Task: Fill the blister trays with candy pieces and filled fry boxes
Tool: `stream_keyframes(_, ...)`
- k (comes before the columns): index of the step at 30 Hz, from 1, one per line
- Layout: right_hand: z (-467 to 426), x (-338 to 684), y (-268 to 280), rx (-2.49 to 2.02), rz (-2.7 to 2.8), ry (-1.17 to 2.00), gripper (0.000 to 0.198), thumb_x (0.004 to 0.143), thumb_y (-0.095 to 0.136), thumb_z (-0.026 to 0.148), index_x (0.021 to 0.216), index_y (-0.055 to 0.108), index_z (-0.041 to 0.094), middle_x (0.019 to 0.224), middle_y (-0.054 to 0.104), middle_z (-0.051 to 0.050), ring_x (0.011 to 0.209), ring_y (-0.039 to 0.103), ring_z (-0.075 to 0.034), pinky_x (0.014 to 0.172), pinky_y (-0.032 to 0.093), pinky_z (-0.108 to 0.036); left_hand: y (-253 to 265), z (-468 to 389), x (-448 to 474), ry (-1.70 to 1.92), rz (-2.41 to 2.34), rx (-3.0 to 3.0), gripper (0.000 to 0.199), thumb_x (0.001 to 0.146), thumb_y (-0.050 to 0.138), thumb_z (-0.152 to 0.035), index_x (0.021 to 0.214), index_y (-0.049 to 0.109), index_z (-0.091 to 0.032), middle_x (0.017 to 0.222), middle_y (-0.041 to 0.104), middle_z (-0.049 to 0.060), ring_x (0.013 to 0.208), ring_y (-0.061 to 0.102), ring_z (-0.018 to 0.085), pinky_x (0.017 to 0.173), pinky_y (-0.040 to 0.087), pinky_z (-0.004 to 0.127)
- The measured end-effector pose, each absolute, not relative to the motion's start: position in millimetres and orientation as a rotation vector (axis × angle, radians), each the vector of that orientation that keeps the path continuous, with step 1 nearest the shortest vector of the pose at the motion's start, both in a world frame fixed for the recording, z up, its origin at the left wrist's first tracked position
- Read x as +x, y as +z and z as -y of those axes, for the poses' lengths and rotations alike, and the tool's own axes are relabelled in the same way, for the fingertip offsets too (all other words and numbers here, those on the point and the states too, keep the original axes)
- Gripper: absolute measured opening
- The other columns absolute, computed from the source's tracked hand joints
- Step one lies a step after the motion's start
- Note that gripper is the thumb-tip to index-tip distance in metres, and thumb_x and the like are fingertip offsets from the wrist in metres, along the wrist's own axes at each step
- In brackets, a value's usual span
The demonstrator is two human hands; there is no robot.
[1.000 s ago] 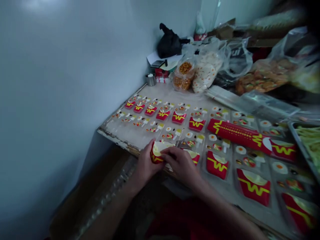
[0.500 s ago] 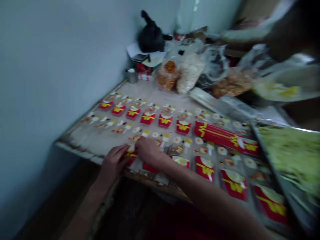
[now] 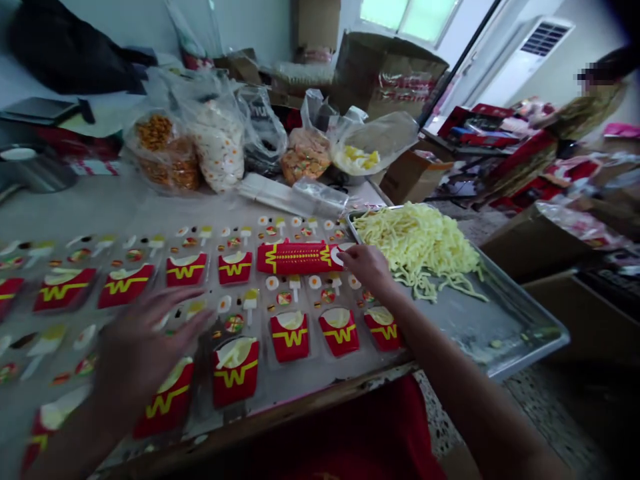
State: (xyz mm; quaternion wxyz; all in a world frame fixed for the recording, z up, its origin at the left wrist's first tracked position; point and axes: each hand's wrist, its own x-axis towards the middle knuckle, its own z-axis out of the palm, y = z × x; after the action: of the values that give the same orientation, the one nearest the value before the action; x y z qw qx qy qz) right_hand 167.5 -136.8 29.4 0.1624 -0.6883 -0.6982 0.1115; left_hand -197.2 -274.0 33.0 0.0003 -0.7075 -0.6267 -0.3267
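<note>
My right hand is closed at the right end of a nested stack of red paper fry cartons, its fingertips pinching the end carton there. My left hand, blurred, hovers with fingers apart above the front row and appears to hold nothing. Beneath and beside it lie clear plastic trays with red cartons bearing a yellow zigzag, such as this fry carton, with pale strips at its mouth. Small toy-like food pieces, such as a white-and-orange egg piece, sit in the trays above the cartons.
A metal tray at the right holds a heap of pale yellow strips. Clear bags of small pieces stand at the back, near a metal cup. Cardboard boxes and a person are farther off.
The view has swung right. My right hand has left the front-row carton beside my left hand and reached the stack. My left hand has come off the carton, its fingers spreading.
</note>
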Motion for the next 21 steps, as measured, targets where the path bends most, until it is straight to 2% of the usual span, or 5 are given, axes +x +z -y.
stream_keyframes(5,111.9,159.3,16.8,-1.932,2.045,0.530,0.027,0.089,0.066,0.040,0.081,0.081,0.018,0.068,0.069,-0.001,0.064,0.057,-0.013,0.057,0.029,-0.027,30.9,134.2,-39.4,-0.614,1.480,-2.711,0.071,0.076,0.079,-0.042,0.138,0.057,-0.016,0.141,0.058,0.018,0.132,0.051,0.036,0.111,0.040,0.049)
stream_keyframes(8,116.1,161.5,25.8,-1.931,1.944,0.526,0.022,0.091,0.063,0.034,0.086,0.080,0.020,0.075,0.072,0.000,0.069,0.060,-0.014,0.059,0.032,-0.026,20.9,93.6,-3.7,-0.466,1.431,-2.935,0.061,0.076,0.078,-0.047,0.127,0.064,-0.016,0.130,0.065,0.016,0.120,0.059,0.034,0.103,0.046,0.046)
stream_keyframes(12,136.9,198.7,47.1,-1.962,1.870,0.091,0.016,0.091,0.061,0.029,0.085,0.075,0.023,0.084,0.074,-0.003,0.088,0.063,-0.021,0.073,0.036,-0.031,8.1,77.4,-3.2,-0.534,1.426,-3.001,0.065,0.074,0.075,-0.058,0.125,0.063,-0.019,0.123,0.068,0.013,0.115,0.063,0.036,0.099,0.049,0.048)
stream_keyframes(16,170.7,222.9,56.4,-1.873,1.987,-0.107,0.012,0.092,0.059,0.024,0.087,0.069,0.020,0.091,0.074,-0.006,0.095,0.060,-0.025,0.081,0.036,-0.036,9.3,97.6,33.5,-0.806,1.337,-2.953,0.099,0.072,0.077,-0.059,0.151,0.035,-0.016,0.145,0.053,0.019,0.133,0.052,0.039,0.108,0.045,0.053)
stream_keyframes(21,209.5,256.3,53.7,-1.621,2.156,0.230,0.011,0.093,0.059,0.017,0.091,0.070,0.019,0.090,0.074,-0.003,0.085,0.061,-0.019,0.083,0.040,-0.031,18.0,138.2,107.6,-0.743,1.213,-3.022,0.073,0.084,0.063,-0.038,0.149,0.038,-0.013,0.140,0.057,0.020,0.127,0.058,0.036,0.103,0.051,0.047)
